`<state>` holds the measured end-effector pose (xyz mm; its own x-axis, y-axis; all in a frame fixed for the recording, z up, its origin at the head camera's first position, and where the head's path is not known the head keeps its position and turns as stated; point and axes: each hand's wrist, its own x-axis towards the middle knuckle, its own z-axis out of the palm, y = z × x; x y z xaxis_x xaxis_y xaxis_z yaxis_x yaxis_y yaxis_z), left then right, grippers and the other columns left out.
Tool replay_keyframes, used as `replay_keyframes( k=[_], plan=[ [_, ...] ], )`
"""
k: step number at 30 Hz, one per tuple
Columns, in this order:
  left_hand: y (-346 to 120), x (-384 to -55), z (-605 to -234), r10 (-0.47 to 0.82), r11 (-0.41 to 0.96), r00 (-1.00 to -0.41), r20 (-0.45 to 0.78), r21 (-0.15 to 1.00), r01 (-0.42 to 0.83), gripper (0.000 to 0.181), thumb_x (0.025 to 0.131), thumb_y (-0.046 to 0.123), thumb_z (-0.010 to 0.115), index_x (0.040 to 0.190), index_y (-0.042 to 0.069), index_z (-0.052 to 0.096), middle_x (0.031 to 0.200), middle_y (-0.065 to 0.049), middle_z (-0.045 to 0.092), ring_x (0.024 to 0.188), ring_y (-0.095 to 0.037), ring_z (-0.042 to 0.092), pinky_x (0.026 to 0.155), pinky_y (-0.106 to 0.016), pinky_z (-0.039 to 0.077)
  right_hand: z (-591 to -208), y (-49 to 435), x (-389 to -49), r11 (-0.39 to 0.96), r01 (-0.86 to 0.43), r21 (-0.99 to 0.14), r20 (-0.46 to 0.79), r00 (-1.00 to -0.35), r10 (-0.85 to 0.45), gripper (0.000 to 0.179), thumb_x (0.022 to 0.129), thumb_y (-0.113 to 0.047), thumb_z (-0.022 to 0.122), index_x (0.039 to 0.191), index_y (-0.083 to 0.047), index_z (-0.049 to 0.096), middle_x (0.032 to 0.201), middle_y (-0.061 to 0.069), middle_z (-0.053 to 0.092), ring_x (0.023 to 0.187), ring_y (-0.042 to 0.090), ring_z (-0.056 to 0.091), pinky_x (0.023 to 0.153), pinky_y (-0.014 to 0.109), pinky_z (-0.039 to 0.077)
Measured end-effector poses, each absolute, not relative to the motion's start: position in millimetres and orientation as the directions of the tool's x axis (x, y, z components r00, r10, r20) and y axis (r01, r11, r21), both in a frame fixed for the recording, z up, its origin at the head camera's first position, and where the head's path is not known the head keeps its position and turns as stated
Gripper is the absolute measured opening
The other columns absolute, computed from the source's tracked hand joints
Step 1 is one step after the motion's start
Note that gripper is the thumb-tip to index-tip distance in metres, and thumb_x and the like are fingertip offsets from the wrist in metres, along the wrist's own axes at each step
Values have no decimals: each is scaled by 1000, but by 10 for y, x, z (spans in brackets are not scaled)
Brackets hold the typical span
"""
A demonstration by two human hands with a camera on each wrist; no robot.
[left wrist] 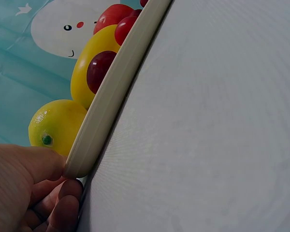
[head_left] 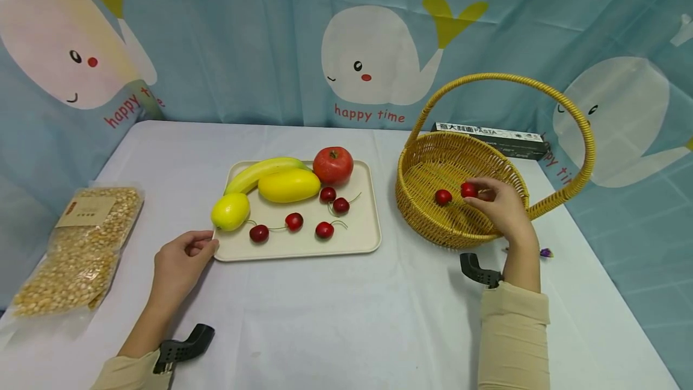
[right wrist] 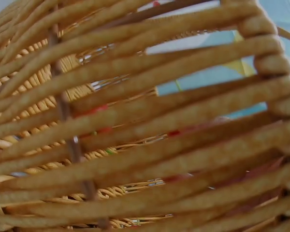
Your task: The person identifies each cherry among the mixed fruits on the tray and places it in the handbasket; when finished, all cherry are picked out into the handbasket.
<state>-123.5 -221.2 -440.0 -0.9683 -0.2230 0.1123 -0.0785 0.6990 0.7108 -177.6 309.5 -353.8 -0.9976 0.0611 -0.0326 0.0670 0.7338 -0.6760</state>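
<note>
My left hand [head_left: 181, 263] pinches the near left corner of a cream tray [head_left: 298, 250]; in the left wrist view the thumb lies at its rim and the fingers curl below. On the tray are a lemon [head_left: 230, 211], a banana [head_left: 260, 172], a yellow mango-like fruit [head_left: 289, 186], a red round fruit [head_left: 332, 166] and several cherries [head_left: 259, 233]. My right hand [head_left: 503, 209] reaches over the near right rim of a wicker basket [head_left: 428, 227] and pinches a red cherry [head_left: 468, 189]. Another cherry [head_left: 443, 197] lies inside. The basket's weave [right wrist: 135, 111] mostly hides the right hand's work in the right wrist view.
The basket's tall handle [head_left: 509, 79] arches over it. Behind stands a dark pasta box [head_left: 503, 142]. A bag of corn kernels [head_left: 81, 251] lies at the left. A small purple wrapped item [head_left: 546, 253] is beside the right wrist.
</note>
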Motion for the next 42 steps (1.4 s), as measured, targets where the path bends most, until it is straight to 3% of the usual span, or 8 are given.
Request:
replay_keyframes(
  k=[9,28,33,37,42],
  plan=[
    [-2221,-1232,-4406,-228,695,-967,115,714,-79,27,87,19,62,104,-1,65,83,-10,62,68,-13,49,54,-13,39,-3541,3074,-1814,773,76,-630,-131,-991,-10,41,88,-25,62,123,-3,55,117,21,55,103,34,52,83,44,46],
    [-2250,-1226,-4390,-239,692,-963,120,717,-82,27,86,19,63,103,-2,65,82,-10,62,67,-11,49,54,-12,39,-3511,3028,-1846,775,21,-631,-123,-990,-73,43,88,-21,63,125,-2,53,117,19,55,102,32,51,78,35,45],
    [-2252,-1223,-4380,-241,678,-964,116,730,-82,29,86,20,64,103,-3,65,82,-10,62,67,-11,48,54,-13,39,-3470,2980,-1821,733,-27,-680,-44,-996,-77,45,88,-25,63,125,-2,53,120,18,54,104,30,52,76,24,45],
    [-2239,-1223,-4390,-242,681,-965,98,726,-97,28,87,21,63,104,-1,65,82,-9,61,68,-13,48,54,-14,39,-3446,2887,-1784,639,-86,-764,64,-996,-57,41,87,-22,64,124,-5,55,117,15,57,102,22,53,77,16,44],
    [-2214,-1235,-4388,-231,679,-968,101,729,-87,28,86,20,64,103,-2,65,81,-9,61,67,-13,48,54,-14,39,-3435,2730,-1748,471,-180,-863,163,-984,-77,39,87,-16,64,123,-4,56,113,12,59,99,13,54,80,16,44]
  ],
)
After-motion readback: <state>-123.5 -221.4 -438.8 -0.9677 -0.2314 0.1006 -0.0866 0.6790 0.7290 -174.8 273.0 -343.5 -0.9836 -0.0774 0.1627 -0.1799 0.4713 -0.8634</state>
